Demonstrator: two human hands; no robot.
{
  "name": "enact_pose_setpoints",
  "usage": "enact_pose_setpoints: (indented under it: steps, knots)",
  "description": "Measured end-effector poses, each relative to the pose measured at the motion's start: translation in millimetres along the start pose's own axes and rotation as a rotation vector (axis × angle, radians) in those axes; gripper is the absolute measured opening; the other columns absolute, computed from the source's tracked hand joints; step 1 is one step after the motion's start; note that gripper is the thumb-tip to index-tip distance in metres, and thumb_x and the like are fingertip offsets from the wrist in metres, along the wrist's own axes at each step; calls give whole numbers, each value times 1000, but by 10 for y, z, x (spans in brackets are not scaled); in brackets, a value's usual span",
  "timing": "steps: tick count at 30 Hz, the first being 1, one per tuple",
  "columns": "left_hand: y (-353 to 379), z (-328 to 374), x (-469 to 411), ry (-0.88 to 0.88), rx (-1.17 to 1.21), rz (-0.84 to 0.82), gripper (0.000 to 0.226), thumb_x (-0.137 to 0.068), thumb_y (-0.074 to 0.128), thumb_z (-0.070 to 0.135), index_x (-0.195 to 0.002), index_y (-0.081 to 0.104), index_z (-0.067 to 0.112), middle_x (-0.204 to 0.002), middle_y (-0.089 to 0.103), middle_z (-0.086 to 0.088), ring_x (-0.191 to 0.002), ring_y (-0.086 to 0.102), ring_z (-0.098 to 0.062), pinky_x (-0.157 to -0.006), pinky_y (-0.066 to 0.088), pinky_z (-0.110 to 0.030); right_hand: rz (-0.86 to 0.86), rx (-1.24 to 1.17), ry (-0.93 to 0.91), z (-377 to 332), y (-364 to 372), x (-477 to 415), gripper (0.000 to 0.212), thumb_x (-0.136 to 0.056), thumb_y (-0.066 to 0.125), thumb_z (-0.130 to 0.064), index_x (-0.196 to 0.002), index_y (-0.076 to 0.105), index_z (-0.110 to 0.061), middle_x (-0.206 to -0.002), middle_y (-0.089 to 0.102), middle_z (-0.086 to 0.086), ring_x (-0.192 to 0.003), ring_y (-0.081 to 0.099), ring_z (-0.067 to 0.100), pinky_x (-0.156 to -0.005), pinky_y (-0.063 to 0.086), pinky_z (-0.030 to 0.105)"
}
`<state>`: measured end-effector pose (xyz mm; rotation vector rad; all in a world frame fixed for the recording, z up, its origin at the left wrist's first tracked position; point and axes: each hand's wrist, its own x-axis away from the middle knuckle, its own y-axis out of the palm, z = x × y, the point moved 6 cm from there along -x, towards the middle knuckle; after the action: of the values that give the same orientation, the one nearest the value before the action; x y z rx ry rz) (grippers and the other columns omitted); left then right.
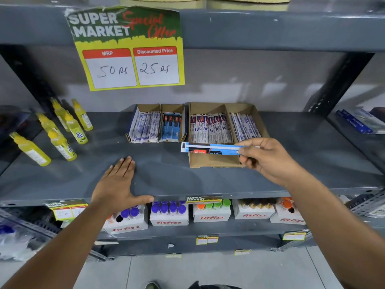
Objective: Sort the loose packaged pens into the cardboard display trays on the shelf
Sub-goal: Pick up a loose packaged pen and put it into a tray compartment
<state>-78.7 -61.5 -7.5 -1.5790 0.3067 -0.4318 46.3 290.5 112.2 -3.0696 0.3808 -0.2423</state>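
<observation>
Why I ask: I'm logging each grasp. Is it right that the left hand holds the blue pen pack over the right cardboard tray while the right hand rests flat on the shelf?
Hands are swapped. The head view shows the right hand holding the blue pen pack over the right cardboard tray, while the left hand rests flat on the shelf.

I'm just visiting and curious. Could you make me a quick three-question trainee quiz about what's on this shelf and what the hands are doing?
1. True or false: the right hand holds a flat blue packaged pen.
2. Which tray compartment already holds matching blue packs? A: right compartment of the left brown cardboard tray. B: right compartment of the right brown cardboard tray.
3. Fill in: the left hand lies palm down on the grey metal ____.

Key:
1. True; its fingers pinch the pack's right end.
2. A; the blue packs stand there.
3. shelf; the hand is open and holds nothing.
</observation>
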Motion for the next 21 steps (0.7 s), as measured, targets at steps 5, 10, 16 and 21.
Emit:
enact_pose_setpoints:
  steps: [5,10,16,21]
  knots:
    - [-11,10,2,-2,-13,-11,145,-46,6,107,-154,-4,12,-164,-9,-4,-150,-8,-19,-123,2,-40,22,2,-25,-16,-31,-10,6,-87,66,-14,-86,71,-11,-56,63,2,-52,48,11,-53,44,20]
    - [-8,2,1,-1,-21,-12,144,-46,7,107,-154,-4,12,-164,-9,-4,-150,-8,-19,-123,2,-39,38,20,-38,-27,-42,-33,7,-87,66,-16,-86,71,-11,-55,61,0,-54,47,13,-54,42,22]
    - [-5,8,-2,-1,-33,-16,143,-47,6,107,-154,-5,12,-164,-9,-4,-150,-8,-20,-122,1,-39,10,62,-50,-44,-16,-30,10,-88,65,-20,-88,69,-10,-55,61,-3,-54,47,11,-56,42,24]
    - [-7,7,-4,-1,-24,-14,145,-45,5,107,-154,-4,11,-164,-8,-4,-150,-8,-20,-123,2,-40,-2,124,-52,-18,14,-29,11,-91,62,-24,-84,66,-16,-57,61,-5,-56,49,10,-55,43,23]
